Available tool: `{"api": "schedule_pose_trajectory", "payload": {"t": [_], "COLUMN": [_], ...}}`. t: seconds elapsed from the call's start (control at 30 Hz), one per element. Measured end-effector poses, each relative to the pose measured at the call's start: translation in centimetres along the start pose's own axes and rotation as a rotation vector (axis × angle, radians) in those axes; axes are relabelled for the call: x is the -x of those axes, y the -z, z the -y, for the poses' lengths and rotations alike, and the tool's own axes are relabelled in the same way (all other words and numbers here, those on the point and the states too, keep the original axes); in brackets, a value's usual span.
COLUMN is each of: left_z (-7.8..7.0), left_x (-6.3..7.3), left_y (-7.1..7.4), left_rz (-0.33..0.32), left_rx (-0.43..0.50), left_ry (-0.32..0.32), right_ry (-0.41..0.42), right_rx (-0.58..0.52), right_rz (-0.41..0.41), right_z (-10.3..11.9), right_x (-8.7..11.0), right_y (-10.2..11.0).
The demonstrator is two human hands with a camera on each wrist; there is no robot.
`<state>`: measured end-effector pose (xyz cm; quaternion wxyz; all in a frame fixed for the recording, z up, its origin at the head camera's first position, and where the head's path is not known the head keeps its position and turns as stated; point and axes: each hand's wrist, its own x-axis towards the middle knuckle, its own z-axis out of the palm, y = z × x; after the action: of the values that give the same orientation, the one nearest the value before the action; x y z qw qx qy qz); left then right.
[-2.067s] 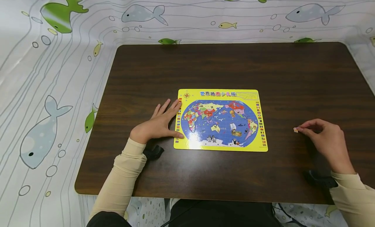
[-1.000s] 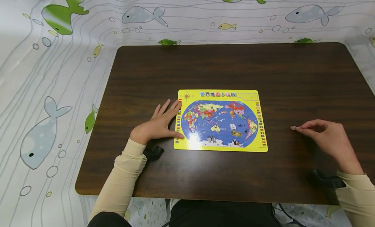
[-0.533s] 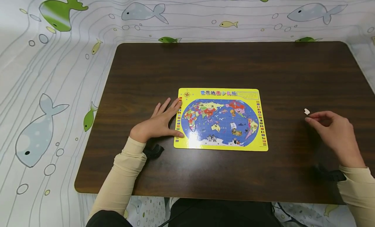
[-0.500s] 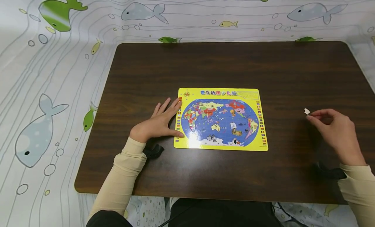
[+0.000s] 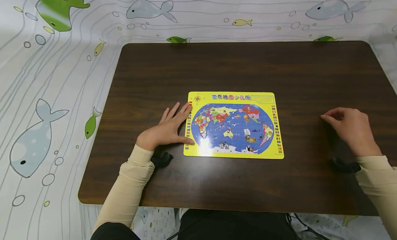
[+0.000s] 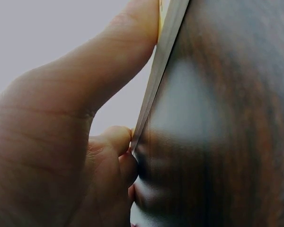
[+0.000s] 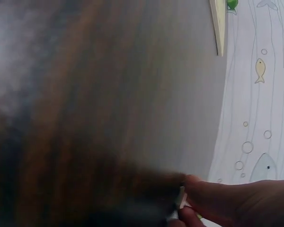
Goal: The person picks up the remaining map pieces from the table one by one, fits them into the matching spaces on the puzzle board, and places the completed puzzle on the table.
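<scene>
A yellow-bordered world map puzzle board [image 5: 229,154] lies flat near the middle of the table. Across its left edge my left hand [image 5: 165,131] rests with fingers spread, the thumb on the lower left border. From the side, the left wrist view shows the thumb [image 6: 118,52] on top of the board's thin edge [image 6: 163,66]. Well to the right of the board, my right hand [image 5: 352,129] pinches a small, pale puzzle piece [image 7: 181,197] between thumb and forefinger. In the head view the fingertips hide that piece.
The dark wooden table [image 5: 248,68] has rounded corners. Behind it and along its left side hangs a white sheet [image 5: 198,12] printed with fish. A black band [image 5: 162,160] sits at my left wrist, another band [image 5: 344,165] at my right.
My right hand has moved away from me and slightly right. The small puzzle piece turned from its printed side to its white side, then went out of sight behind the fingers. My left hand stays put.
</scene>
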<state>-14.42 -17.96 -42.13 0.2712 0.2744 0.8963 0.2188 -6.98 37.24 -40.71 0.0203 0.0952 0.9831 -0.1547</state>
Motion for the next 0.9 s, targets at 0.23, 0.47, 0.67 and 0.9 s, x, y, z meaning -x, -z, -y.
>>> {"api": "schedule_pose_trajectory", "payload": {"t": [0.23, 0.47, 0.67, 0.9], "left_z": [0.0, 0.0, 0.0, 0.0], "left_x": [0.1, 0.0, -0.1, 0.0], "left_y": [-0.1, 0.0, 0.1, 0.1], "left_rz": [-0.006, -0.003, -0.002, -0.004], "left_rx": [-0.005, 0.003, 0.004, 0.003], "left_ry": [-0.006, 0.004, 0.010, 0.004], "right_ry": [-0.001, 0.003, 0.048, 0.051], "right_rx": [0.074, 0.085, 0.048, -0.110], "right_rz": [0.050, 0.040, -0.047, 0.057], "right_z": [1.3, 1.9, 2.7, 4.6], "right_x": [-0.2, 0.2, 0.8, 1.4], "right_y": [0.5, 0.8, 0.8, 1.1]}}
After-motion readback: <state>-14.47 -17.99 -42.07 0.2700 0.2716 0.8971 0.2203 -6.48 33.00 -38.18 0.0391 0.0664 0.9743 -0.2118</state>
